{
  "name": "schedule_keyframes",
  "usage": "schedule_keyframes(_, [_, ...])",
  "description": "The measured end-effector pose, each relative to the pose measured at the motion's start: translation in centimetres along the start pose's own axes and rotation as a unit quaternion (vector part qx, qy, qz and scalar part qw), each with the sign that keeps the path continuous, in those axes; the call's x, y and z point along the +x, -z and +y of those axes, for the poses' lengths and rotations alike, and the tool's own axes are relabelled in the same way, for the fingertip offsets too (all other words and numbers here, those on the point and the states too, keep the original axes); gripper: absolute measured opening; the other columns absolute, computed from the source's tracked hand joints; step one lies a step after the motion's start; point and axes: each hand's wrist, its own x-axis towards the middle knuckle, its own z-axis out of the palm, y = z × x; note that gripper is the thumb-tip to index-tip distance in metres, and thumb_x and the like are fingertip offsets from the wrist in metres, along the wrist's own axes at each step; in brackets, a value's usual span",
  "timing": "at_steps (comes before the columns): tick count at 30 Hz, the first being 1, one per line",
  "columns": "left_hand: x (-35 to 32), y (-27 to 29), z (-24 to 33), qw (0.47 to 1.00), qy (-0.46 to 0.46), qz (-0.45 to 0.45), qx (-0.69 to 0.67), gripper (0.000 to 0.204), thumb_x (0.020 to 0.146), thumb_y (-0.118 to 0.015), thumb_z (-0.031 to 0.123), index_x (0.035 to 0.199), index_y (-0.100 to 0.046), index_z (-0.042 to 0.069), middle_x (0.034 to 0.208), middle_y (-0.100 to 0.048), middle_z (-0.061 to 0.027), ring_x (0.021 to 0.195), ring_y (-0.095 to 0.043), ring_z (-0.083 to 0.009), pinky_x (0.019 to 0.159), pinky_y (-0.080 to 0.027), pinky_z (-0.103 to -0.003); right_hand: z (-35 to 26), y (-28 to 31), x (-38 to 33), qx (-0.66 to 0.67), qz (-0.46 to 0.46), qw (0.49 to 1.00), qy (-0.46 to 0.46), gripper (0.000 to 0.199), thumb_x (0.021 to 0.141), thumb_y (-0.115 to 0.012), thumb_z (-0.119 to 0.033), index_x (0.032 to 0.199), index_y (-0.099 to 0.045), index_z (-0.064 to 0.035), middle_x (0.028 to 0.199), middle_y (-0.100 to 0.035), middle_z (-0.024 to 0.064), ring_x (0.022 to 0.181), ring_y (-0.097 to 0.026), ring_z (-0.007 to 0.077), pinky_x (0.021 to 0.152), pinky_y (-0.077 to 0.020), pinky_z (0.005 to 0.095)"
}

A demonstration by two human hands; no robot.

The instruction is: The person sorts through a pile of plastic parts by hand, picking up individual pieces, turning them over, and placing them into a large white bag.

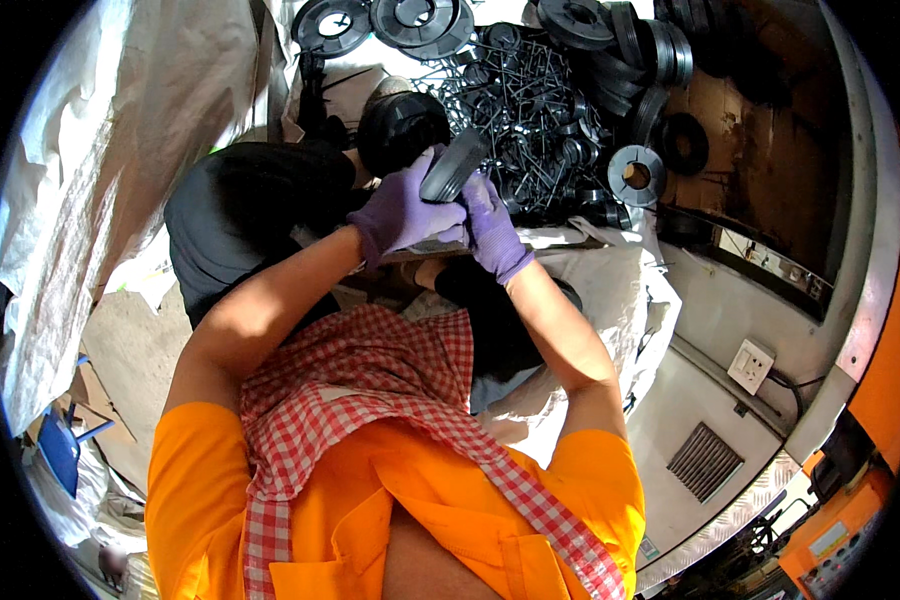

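A black plastic ring-like part [454,166] with a grooved outer edge is tilted up between my hands. My left hand [408,208], in a purple glove, grips it from the left side with closed fingers. My right hand [494,230], gloved the same, has its bent fingers against the part's lower right side. Just beyond them lies a heap of small black plastic pieces [540,120] with thin stems. Beside my left hand sits a dark rounded black object [402,130]; its kind is unclear in the shadow.
Large black flanged discs [332,24] lie at the far left of the heap. Several grooved black rings [660,52] are stacked at its right, near a grey-faced ring [636,175]. Farther right stands a grey machine [715,400] with a wall socket [750,365]. White sheeting [120,130] hangs at left.
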Motion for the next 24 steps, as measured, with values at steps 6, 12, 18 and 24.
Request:
schedule_keyframes(6, [0.8, 1.1, 0.6, 0.995, 0.027, -0.082, -0.058, 0.059, 0.070, -0.071, 0.020, 0.122, -0.049, 0.002, 0.100, -0.063, -0.0095, 0.090, -0.059, -0.0145, 0.080, -0.048, -0.030, 1.3, 2.3, 1.2, -0.536, -0.016, 0.705, 0.464, 0.075, 0.068, -0.074, -0.023, 0.130, -0.036, -0.0032, 0.121, -0.047, 0.0255, 0.112, -0.050, 0.0404, 0.091, -0.0459, 0.0438])
schedule_keyframes(12, [1.0, 0.4, -0.9, 0.996, 0.060, -0.045, -0.051, 0.073, 0.068, -0.073, 0.030, 0.127, -0.045, -0.001, 0.097, -0.065, -0.0165, 0.090, -0.064, -0.0237, 0.081, -0.049, -0.034, 2.0, 2.2, 1.5, -0.476, 0.051, 0.794, 0.375, 0.069, 0.077, -0.072, -0.037, 0.126, -0.038, -0.0014, 0.105, -0.058, 0.0217, 0.094, -0.062, 0.0322, 0.076, -0.0537, 0.0399])
schedule_keyframes(18, [0.1, -0.1, -0.8, 0.998, -0.032, 0.011, 0.052, 0.074, 0.072, -0.073, 0.018, 0.134, -0.037, 0.002, 0.103, -0.062, -0.0132, 0.094, -0.061, -0.0197, 0.085, -0.047, -0.033, 1.0, 0.5, 1.8, -0.040, -0.003, 0.993, 0.110, 0.055, 0.088, -0.062, -0.036, 0.126, -0.038, -0.0046, 0.114, -0.055, 0.0118, 0.091, -0.059, 0.0162, 0.067, -0.0547, 0.0278])
schedule_keyframes(24, [1.1, 1.3, -0.1, 0.997, 0.044, -0.064, -0.010, 0.059, 0.073, -0.074, 0.027, 0.121, -0.052, 0.002, 0.104, -0.063, -0.0172, 0.091, -0.064, -0.0261, 0.083, -0.049, -0.034, 1.2, 1.2, 1.2, -0.444, 0.009, 0.765, 0.467, 0.053, 0.076, -0.071, -0.015, 0.121, -0.045, -0.0042, 0.114, -0.051, 0.0138, 0.101, -0.053, 0.0231, 0.089, -0.0435, 0.0349])
